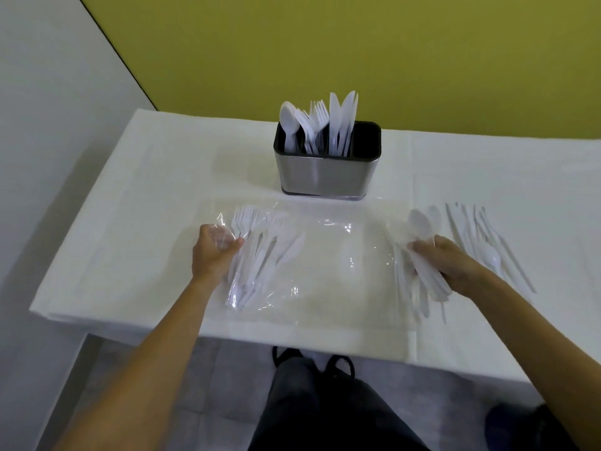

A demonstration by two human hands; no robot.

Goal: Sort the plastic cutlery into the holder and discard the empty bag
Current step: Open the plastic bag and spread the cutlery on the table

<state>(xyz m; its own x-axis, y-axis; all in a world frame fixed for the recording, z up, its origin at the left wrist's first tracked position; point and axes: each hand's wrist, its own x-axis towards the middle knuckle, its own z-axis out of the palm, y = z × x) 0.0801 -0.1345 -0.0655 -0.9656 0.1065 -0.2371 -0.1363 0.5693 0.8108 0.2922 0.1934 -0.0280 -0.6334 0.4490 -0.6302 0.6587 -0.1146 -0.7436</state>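
Observation:
A clear plastic bag [325, 262] lies flat on the white table [146, 196], with white forks and knives [260, 252] still inside its left end. My left hand [213, 255] pinches the bag's left edge beside them. My right hand [445, 265] grips a bundle of white spoons [422, 222] at the bag's right end. A steel holder [325, 174] stands behind the bag with spoons, forks and knives upright in its compartments; its rightmost compartment looks empty.
Loose white knives and a spoon [487, 245] lie on the table right of my right hand. A yellow-green wall rises behind the table. My legs and dark shoes [312, 362] show below the table's front edge.

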